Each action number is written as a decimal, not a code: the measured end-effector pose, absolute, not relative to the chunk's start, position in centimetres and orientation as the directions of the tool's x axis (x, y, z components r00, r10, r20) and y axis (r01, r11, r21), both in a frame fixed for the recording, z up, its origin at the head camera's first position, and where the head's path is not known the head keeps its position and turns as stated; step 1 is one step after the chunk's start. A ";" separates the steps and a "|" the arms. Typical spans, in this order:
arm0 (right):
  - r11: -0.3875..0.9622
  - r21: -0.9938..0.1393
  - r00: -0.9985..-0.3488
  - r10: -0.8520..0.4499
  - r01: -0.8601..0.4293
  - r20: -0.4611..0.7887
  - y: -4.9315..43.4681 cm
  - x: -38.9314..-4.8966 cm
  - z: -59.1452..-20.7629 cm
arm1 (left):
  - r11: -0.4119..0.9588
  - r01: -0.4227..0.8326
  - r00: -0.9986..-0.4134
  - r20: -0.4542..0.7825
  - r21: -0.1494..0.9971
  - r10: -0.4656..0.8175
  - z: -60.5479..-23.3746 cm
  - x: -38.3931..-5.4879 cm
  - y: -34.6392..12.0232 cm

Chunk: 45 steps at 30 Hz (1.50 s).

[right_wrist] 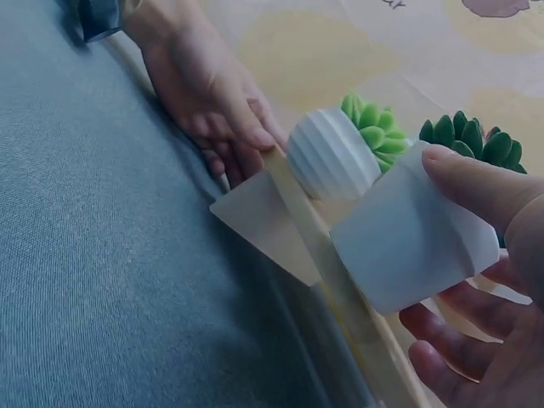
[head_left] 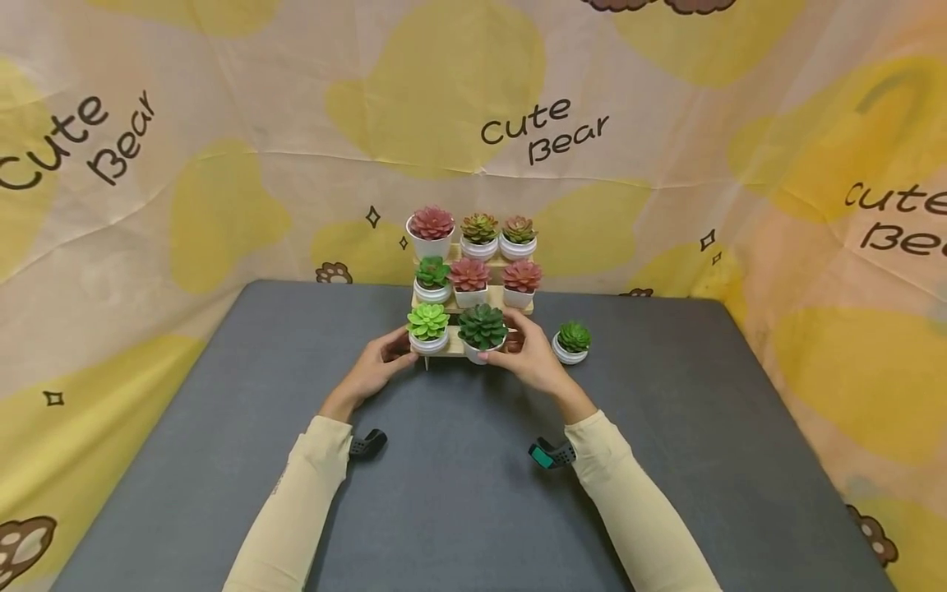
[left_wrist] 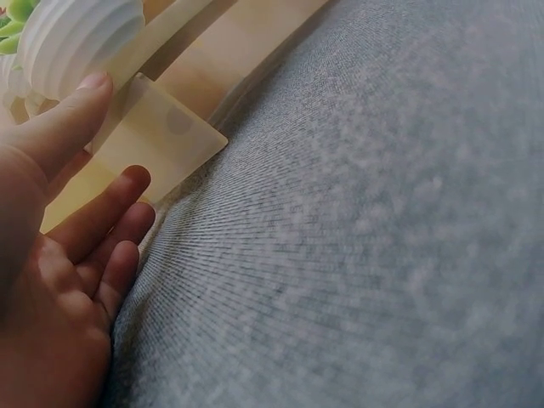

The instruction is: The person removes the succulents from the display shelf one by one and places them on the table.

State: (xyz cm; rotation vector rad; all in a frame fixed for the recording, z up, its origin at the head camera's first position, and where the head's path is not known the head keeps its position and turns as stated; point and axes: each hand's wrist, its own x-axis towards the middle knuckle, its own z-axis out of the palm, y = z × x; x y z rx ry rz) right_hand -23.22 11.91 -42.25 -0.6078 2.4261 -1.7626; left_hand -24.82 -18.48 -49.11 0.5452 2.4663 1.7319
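A stepped wooden plant stand (head_left: 496, 298) stands toward the back of the table, bearing potted succulents on three tiers. My right hand (head_left: 534, 360) holds a dark green succulent (head_left: 482, 326) by its smooth white pot (right_wrist: 416, 242), thumb near the rim and fingers underneath. The pot is tilted in the right wrist view and overlaps the bottom shelf. At the left end of that shelf, my left hand (head_left: 379, 366) grips the stand, its thumb on the edge and fingers beside the side panel (left_wrist: 166, 136). Close by that thumb sits a light green succulent (head_left: 427, 321) in a ribbed white pot.
Another green succulent (head_left: 573, 339) in a white pot stands on the grey table (head_left: 444, 493), right of the stand. Pink and reddish succulents (head_left: 431, 224) fill much of the upper tiers. A printed cloth (head_left: 259, 99) hangs behind and around the table.
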 end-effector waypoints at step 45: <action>0.479 -0.846 -0.970 -0.062 -0.234 0.233 25.2 -20.4 -38.7 | 0.302 0.209 -0.943 0.110 0.930 0.314 -49.0 -24.7 -18.5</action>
